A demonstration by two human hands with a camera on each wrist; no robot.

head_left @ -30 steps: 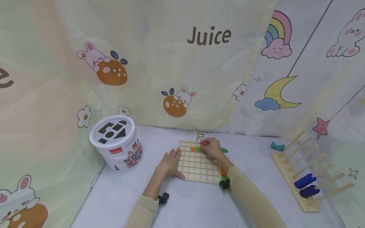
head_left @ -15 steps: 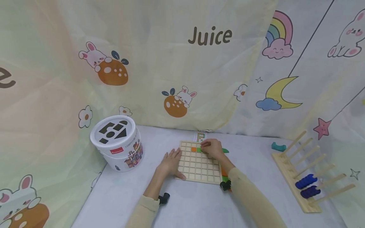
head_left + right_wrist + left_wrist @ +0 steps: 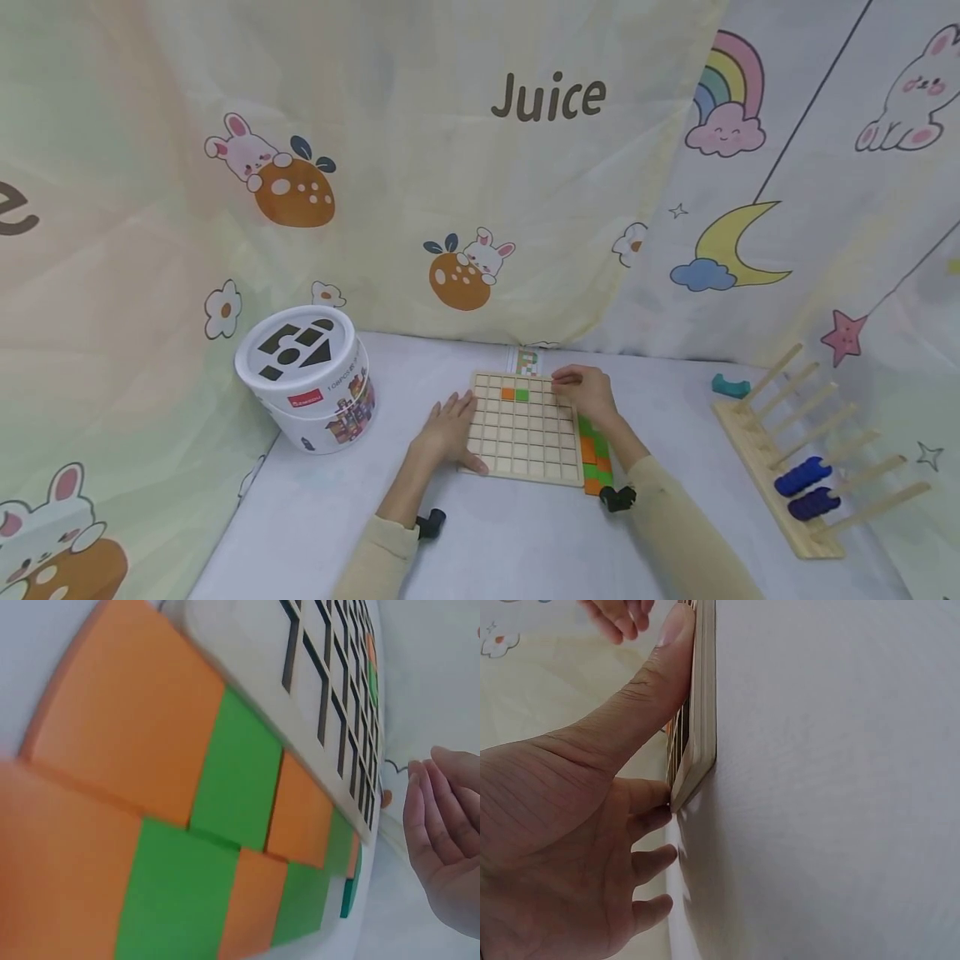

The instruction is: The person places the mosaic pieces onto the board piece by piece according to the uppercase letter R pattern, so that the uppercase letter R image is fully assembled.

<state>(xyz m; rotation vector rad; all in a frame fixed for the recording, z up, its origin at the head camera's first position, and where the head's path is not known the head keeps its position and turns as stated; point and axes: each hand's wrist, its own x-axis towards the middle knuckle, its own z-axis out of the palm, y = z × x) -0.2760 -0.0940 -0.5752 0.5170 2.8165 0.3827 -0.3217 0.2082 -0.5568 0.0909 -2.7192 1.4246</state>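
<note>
A square wooden grid board lies on the white table. One orange tile and one green tile sit side by side in its cells near the far edge. My left hand rests against the board's left side, fingers spread, thumb along the near edge in the left wrist view. Over the board's far right part hovers my right hand, thumb close to the fingertips; no tile shows between them in the right wrist view. Orange and green tiles lie in rows along the board's right side.
A white lidded bucket with shape cut-outs stands left. At the right is a wooden peg rack with blue pieces on its pegs, and a teal piece beside it. A printed card lies behind the board.
My right hand has moved right, away from the green tile, uncovering that tile and more of the tile rows at the right. My left hand has stayed on the board.
</note>
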